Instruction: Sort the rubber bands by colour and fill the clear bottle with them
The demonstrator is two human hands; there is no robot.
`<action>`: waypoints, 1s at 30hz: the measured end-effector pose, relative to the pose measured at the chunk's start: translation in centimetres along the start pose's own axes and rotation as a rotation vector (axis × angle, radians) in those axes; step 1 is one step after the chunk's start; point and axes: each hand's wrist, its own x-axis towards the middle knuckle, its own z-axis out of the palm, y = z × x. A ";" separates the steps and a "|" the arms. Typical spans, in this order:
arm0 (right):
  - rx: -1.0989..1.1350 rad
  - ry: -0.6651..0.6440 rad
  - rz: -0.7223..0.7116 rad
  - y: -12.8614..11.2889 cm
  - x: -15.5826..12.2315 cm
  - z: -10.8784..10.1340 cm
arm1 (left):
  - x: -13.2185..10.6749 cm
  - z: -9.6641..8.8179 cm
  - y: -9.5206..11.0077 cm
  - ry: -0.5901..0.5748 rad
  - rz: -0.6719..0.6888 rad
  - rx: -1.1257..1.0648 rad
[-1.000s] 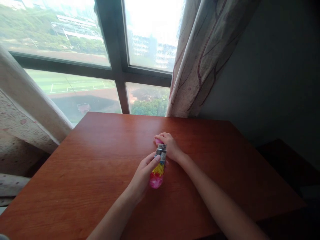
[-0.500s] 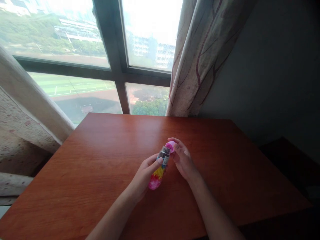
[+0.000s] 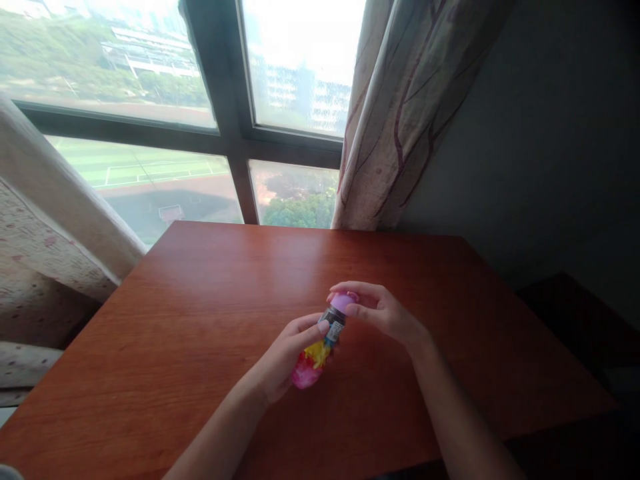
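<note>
A small clear bottle [image 3: 316, 355] with pink, yellow, blue and dark contents is tilted, its top pointing up and to the right. My left hand [image 3: 287, 353] is closed around its body, thumb near a small white label. On the bottle's mouth sits a pink cap [image 3: 342, 303]. The fingers and thumb of my right hand [image 3: 383, 309] pinch this cap from both sides. Both hands are above the table, and part of the bottle is hidden behind my left fingers.
A reddish-brown wooden table [image 3: 210, 300] spreads under my hands. Behind it stand a dark-framed window [image 3: 235, 133] and a patterned curtain [image 3: 385, 133], with another curtain [image 3: 60, 220] at left. A pale rounded thing [image 3: 9, 473] shows at the bottom left corner.
Held at an angle beside the open mouth before, the pink cap now covers the bottle's top. My right hand has turned and its wrist has swung to the right.
</note>
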 end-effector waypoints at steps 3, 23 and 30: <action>-0.103 -0.006 0.023 -0.4 0.4 -0.2 | 0.2 0.1 -0.1 0.000 0.014 0.066; -0.042 0.092 0.062 0.1 0.7 -0.1 | 0.9 -0.3 -0.4 0.262 0.284 0.440; -0.361 0.310 0.050 1.5 1.7 1.6 | 0.6 0.7 -0.5 0.148 0.303 0.532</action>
